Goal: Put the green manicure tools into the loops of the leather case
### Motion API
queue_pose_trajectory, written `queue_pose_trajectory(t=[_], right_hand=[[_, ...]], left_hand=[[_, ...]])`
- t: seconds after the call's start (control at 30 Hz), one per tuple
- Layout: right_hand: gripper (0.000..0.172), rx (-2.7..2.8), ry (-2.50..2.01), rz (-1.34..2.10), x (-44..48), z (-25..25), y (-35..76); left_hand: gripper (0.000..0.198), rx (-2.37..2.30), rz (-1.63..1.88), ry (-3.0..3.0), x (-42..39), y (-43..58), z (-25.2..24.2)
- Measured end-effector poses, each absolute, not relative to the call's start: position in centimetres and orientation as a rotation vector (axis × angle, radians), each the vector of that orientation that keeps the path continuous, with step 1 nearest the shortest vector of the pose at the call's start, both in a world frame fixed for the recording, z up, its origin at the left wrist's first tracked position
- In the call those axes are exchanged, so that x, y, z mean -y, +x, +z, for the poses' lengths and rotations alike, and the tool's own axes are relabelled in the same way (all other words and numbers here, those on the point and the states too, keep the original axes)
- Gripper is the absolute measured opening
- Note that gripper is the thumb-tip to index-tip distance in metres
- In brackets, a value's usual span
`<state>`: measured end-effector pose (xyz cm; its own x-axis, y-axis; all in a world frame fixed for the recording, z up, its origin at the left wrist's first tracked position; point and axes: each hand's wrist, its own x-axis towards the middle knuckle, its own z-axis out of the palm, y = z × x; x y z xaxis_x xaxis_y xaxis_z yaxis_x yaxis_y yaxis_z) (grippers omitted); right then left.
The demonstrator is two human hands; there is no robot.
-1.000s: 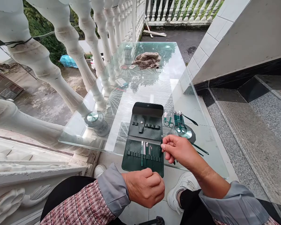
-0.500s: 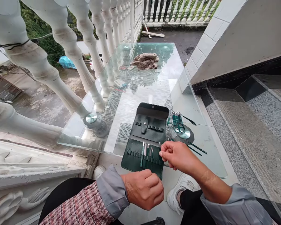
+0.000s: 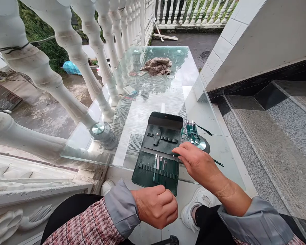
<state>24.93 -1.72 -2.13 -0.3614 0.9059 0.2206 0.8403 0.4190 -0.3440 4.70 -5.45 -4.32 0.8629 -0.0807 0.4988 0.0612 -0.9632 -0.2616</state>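
A dark green manicure case [image 3: 159,153] lies unfolded at the near edge of the glass table. Several slim tools [image 3: 157,168] stand in loops on its lower panel, and another tool [image 3: 173,158] shows by the right edge. Over that edge hovers my right hand [image 3: 197,165], its thumb and index fingertip slightly apart above the tool's tip. My left hand [image 3: 156,207] is closed in front of the case's lower edge; its fingertips are hidden. To the right lie green nail clippers [image 3: 191,127], scissors [image 3: 194,139] and a dark green tool [image 3: 218,162] partly behind my right hand.
The glass tabletop [image 3: 206,112] rests on round clear supports [image 3: 100,131]. A crumpled brown cloth [image 3: 156,66] and a small box [image 3: 130,90] are farther back. White balusters [image 3: 73,44] line the left; granite steps [image 3: 255,129] rise at the right.
My right hand has moved up and turned, leaving the tool at the case's right edge that its fingers were pinching. My left hand stays in place.
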Motion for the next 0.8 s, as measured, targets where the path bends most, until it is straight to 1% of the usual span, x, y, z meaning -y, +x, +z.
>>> queue_pose_trajectory(t=[0.17,0.27,0.4,0.53,0.63,0.8], right_hand=[[0.027,2.435,-1.403,-0.007,1.4,-2.6,24.7],[0.028,2.455,-1.348,-0.077,1.3,-2.8,24.9],[0.027,2.482,-1.294,-0.066,1.6,-2.6,25.2],[0.022,2.488,-1.313,0.023,1.6,-2.4,25.6],[0.022,2.506,-1.334,0.064,1.5,-2.3,25.9],[0.023,2.556,-1.321,0.005,1.4,-2.5,26.2]], left_hand=[[0.012,-0.011,-0.718,-2.775,5.5,4.7,-4.3],[0.011,0.017,-0.713,-2.772,5.4,4.7,-4.3],[0.011,0.049,-0.729,-2.771,5.4,4.6,-4.4],[0.01,0.049,-0.712,-2.779,5.5,4.6,-4.4],[0.01,0.049,-0.696,-2.775,5.5,4.6,-4.4],[0.01,0.051,-0.722,-2.77,5.5,4.6,-4.4]])
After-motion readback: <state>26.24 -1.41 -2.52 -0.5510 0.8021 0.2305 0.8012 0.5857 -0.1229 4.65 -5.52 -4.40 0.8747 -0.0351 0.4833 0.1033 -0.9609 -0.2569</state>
